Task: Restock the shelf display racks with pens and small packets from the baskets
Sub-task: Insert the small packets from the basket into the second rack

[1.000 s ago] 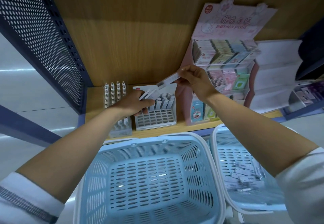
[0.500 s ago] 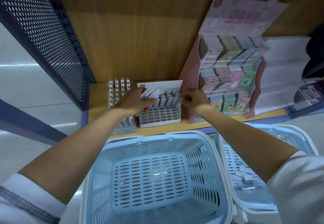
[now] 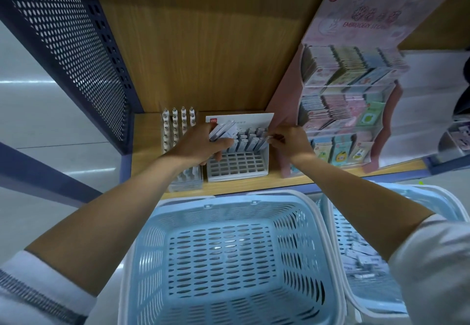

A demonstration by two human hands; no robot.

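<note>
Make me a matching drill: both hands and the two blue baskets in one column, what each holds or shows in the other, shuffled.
1. left hand
2. right hand
3. near basket
4. right basket

A. loose packets lie inside
B. pinches a packet at the white rack
C. bare bottom shows
D. grips a bundle of packets

Pairs: 1-D, 2-B, 3-C, 4-A.
</note>
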